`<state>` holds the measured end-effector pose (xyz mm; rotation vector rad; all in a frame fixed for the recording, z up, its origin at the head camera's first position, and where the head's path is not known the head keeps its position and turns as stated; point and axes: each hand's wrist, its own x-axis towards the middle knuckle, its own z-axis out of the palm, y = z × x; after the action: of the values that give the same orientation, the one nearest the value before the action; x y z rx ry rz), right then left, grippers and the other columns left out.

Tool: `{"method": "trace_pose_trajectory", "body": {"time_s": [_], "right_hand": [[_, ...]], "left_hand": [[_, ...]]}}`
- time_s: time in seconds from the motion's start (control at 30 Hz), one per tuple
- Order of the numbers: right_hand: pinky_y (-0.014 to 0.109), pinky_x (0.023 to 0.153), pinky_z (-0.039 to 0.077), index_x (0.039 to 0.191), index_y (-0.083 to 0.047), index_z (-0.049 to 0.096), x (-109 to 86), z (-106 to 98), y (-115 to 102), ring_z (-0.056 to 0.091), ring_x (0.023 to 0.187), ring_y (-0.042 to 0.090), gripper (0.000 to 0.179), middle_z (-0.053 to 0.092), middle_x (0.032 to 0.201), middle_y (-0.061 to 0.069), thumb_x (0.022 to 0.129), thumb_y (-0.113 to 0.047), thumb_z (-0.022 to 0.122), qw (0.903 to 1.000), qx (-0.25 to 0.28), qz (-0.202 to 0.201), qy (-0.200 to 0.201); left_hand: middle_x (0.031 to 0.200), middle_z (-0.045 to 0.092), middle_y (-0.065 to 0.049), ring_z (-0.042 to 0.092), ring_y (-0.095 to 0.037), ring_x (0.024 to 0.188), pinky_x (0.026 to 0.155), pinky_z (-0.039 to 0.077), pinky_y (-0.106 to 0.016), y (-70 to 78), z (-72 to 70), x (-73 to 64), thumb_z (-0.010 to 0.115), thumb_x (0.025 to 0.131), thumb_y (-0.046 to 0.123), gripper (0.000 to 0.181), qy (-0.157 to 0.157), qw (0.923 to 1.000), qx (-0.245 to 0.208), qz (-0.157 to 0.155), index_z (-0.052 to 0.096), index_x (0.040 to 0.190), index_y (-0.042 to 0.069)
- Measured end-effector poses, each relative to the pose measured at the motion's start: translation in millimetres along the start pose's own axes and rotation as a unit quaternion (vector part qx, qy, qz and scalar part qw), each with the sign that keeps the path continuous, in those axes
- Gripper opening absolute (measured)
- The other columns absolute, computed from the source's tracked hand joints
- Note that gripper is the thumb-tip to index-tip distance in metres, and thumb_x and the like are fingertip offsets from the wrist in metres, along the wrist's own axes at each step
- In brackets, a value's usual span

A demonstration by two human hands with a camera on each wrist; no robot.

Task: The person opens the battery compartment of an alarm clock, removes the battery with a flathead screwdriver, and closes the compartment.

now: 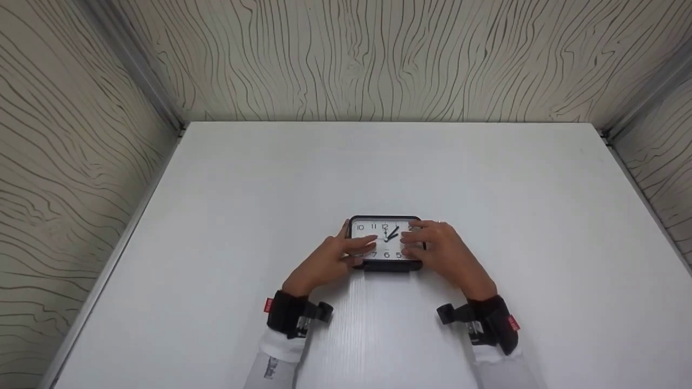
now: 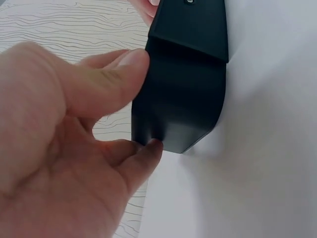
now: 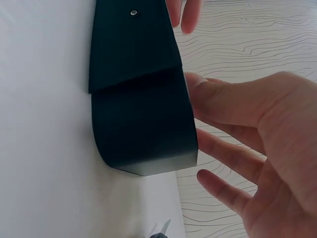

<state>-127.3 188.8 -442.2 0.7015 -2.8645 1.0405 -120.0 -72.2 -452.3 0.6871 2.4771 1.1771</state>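
Note:
A black-framed rectangular desk clock (image 1: 385, 249) lies face up on the white table, its white dial with black numerals towards the head camera. My left hand (image 1: 324, 263) grips its left side, with fingers reaching over the dial's edge. On the right side, my right hand (image 1: 453, 253) holds the frame, fingers spread over the dial. Both wrist views show the clock's black underside (image 2: 183, 94) and a small screw (image 3: 133, 13) in its base. The left thumb (image 2: 126, 74) rests along the front edge. Fingertips cover some numerals.
The white tabletop (image 1: 270, 173) extends around the clock. Wood-grain patterned panels (image 1: 346, 59) stand behind the table and at both sides, joined by grey metal posts (image 1: 135, 65). Black camera straps (image 1: 285, 313) sit on both wrists.

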Motion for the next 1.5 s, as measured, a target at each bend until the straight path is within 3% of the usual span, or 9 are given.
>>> {"method": "trace_pose_trajectory", "body": {"time_s": [0.1,0.2,0.33,0.53,0.67,0.87,1.07,1.3,1.5], "right_hand": [[0.052,0.106,0.043,0.114,-0.013,0.073,-0.8,2.6,0.7,0.055,0.126,0.028,0.042,0.069,0.121,0.003,0.075,-0.027,0.084,0.9999,0.008,0.006,0.0],[0.05,0.11,0.039,0.13,-0.014,0.063,-1.7,5.2,2.3,0.045,0.136,0.029,0.064,0.054,0.141,0.006,0.074,-0.038,0.083,0.9997,-0.002,0.024,-0.004],[0.054,0.114,0.032,0.144,-0.016,0.048,-2.2,7.5,6.3,0.033,0.144,0.032,0.081,0.037,0.155,0.008,0.077,-0.049,0.077,0.9971,-0.009,0.073,-0.02],[0.052,0.114,0.033,0.145,-0.017,0.047,-1.6,7.6,11.3,0.038,0.142,0.031,0.07,0.043,0.152,0.006,0.085,-0.045,0.07,0.9937,0.019,0.107,-0.028],[0.047,0.115,0.033,0.143,-0.014,0.05,-1.2,7.8,14.3,0.04,0.141,0.027,0.059,0.048,0.148,0.007,0.091,-0.037,0.066,0.995,0.024,0.097,-0.008],[0.046,0.116,0.033,0.141,-0.014,0.052,-2.3,9.0,16.7,0.042,0.14,0.025,0.046,0.05,0.147,0.005,0.097,-0.027,0.059,0.9955,0.03,0.089,0.01],[0.049,0.113,0.035,0.136,-0.013,0.057,-2.2,8.9,11.3,0.043,0.139,0.028,0.04,0.05,0.147,0.006,0.097,-0.024,0.06,0.9972,0.009,0.069,0.025],[0.044,0.109,0.042,0.121,-0.007,0.068,-0.4,7.4,4.6,0.054,0.126,0.024,0.034,0.063,0.127,0.007,0.091,-0.024,0.069,0.9979,-0.015,0.033,0.054],[0.048,0.111,0.038,0.127,-0.011,0.065,-0.7,4.6,7.4,0.044,0.136,0.027,0.047,0.052,0.14,0.006,0.087,-0.035,0.073,0.9992,-0.003,0.039,0.003]], "left_hand": [[0.152,0.038,-0.016,0.008,-0.03,0.151,0.12,0.023,-0.047,0.1,0.1,-1.0,0.062,0.092,0.007,0.062,-0.001,0.9999,-0.001,-0.016,0.044,0.146,0.03],[0.159,0.02,-0.02,0.011,-0.026,0.151,0.12,0.024,-0.046,-0.2,0.1,-0.8,0.063,0.092,0.009,0.069,0.004,0.9996,-0.001,-0.029,0.036,0.151,0.032],[0.161,0.017,-0.017,0.014,-0.025,0.15,0.12,0.024,-0.044,0.1,0.2,-0.1,0.063,0.092,0.011,0.073,0.004,0.9992,-0.001,-0.04,0.029,0.153,0.033],[0.161,0.012,-0.021,0.015,-0.029,0.15,0.119,0.025,-0.049,1.6,0.7,-0.7,0.061,0.094,0.013,0.069,-0.003,0.9991,0.002,-0.043,0.032,0.149,0.042],[0.157,0.028,-0.015,0.006,-0.025,0.152,0.121,0.021,-0.046,2.2,1.1,-0.3,0.061,0.094,0.014,0.062,-0.002,0.9997,-0.003,-0.025,0.039,0.147,0.038],[0.147,0.048,-0.009,0.009,-0.025,0.152,0.121,0.021,-0.046,1.3,0.7,0.3,0.064,0.092,0.019,0.047,0.003,0.9998,-0.003,-0.021,0.055,0.136,0.035],[0.155,0.038,-0.007,0.017,-0.027,0.151,0.12,0.023,-0.051,2.4,-1.4,-0.2,0.067,0.09,0.015,0.052,0.021,0.9996,0.015,-0.015,0.055,0.138,0.031],[0.154,0.04,-0.004,0.02,-0.029,0.15,0.119,0.021,-0.055,2.6,-1.7,0.4,0.07,0.089,0.027,0.05,0.043,0.9971,0.052,0.035,0.057,0.137,0.019],[0.154,0.039,-0.004,0.023,-0.029,0.148,0.118,0.022,-0.053,-0.4,1.2,1.6,0.074,0.084,0.034,0.047,0.056,0.9953,0.076,0.023,0.065,0.127,0.018]]}}
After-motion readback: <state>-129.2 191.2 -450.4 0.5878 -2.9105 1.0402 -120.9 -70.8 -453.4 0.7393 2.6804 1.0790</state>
